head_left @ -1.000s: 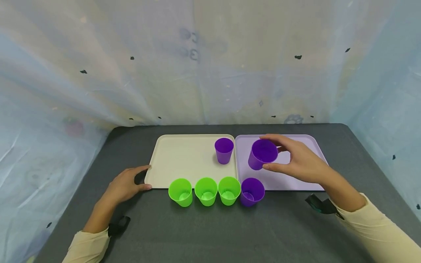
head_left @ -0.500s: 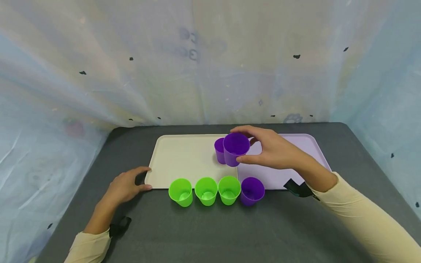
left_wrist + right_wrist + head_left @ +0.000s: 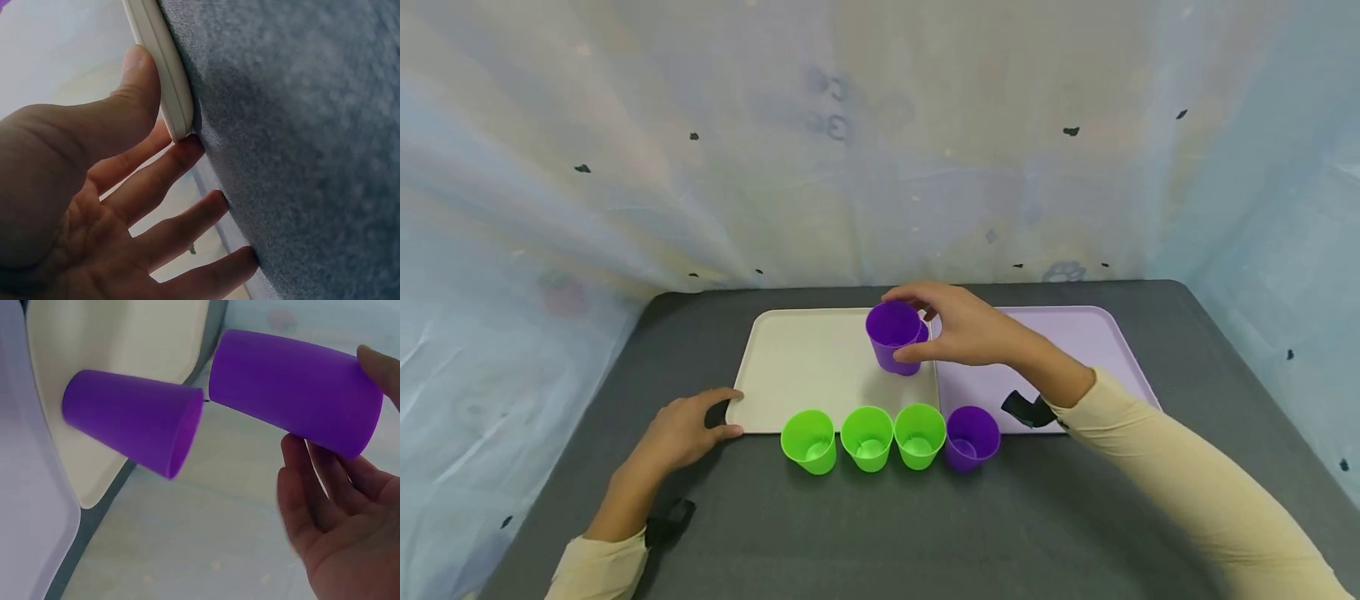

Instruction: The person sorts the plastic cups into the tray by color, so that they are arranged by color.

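Observation:
My right hand (image 3: 962, 325) grips a purple cup (image 3: 889, 337) near its rim, thumb on one side and fingers on the other. In the right wrist view this cup is up off the cream tray (image 3: 797, 358), mouth upward. A second purple cup (image 3: 128, 419) stands upright on that tray; in the head view the held cup mostly covers it. At the tray's left edge, my left hand (image 3: 681, 429) touches the rim with thumb and fingertips. The left wrist view shows its fingers spread, the lower ones resting on the table cloth.
Three green cups (image 3: 867, 437) and another purple cup (image 3: 972, 437) stand in a row along the trays' front edges. A lilac tray (image 3: 1060, 350) adjoins the cream one on its right. Behind the dark grey table (image 3: 865, 533) hangs a pale printed sheet (image 3: 880, 167).
My right hand has carried the purple cup leftward from over the lilac tray to over the cream tray, passing in front of the standing purple cup. My left hand stays at the tray edge.

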Demonstrator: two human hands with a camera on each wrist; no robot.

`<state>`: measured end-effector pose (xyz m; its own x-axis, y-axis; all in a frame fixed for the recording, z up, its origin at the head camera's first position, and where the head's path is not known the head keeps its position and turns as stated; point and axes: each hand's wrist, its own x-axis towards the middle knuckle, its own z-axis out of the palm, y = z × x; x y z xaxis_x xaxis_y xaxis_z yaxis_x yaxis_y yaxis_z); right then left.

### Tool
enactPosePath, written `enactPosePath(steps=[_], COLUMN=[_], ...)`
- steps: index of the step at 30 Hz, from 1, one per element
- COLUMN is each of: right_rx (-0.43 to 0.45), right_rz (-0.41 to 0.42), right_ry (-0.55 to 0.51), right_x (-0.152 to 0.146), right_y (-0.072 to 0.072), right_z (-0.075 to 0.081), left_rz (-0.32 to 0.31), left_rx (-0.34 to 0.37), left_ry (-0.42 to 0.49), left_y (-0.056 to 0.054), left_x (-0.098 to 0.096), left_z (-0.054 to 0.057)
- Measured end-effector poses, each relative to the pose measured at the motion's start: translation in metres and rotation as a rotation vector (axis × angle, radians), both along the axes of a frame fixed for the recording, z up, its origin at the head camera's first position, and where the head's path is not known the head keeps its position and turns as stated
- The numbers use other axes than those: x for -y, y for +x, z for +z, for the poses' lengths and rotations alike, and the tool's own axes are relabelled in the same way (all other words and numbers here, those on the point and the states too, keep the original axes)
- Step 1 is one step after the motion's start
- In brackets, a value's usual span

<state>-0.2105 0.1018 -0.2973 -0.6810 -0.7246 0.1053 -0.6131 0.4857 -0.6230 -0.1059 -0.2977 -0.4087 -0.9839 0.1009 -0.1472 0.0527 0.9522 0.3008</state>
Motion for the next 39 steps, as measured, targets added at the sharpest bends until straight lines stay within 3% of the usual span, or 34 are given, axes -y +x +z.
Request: enactPosePath(steps=[6,13,20,27,39], right_rx=[0.07,0.104,0.065,0.025,0.016], right_rz=[0.01,0.06,0.066,0.116,0.066], right_ry=[0.022,0.004,0.081,0.147,0.272], right_x=[0.017,0.033,0.05,0.07,0.094], right_y=[-0.019,-0.025,-0.032,-0.043,-0.037], right_z=[-0.006,-0.006,-0.009,-0.022,-0.035], left_rz=[-0.012,-0.018,-0.027,-0.031,0.005], left_rx=[-0.03,-0.047,-0.063,-0.058,-0.029], left_ry=[0.011,0.033,0.033,0.028,0.023], left_y=[0.002,0.006,0.005,0.005,0.007], left_x=[0.001,-0.003,-0.002,-0.002,0.001], left_z=[-0.002,-0.004,-0.002,-0.001,-0.001])
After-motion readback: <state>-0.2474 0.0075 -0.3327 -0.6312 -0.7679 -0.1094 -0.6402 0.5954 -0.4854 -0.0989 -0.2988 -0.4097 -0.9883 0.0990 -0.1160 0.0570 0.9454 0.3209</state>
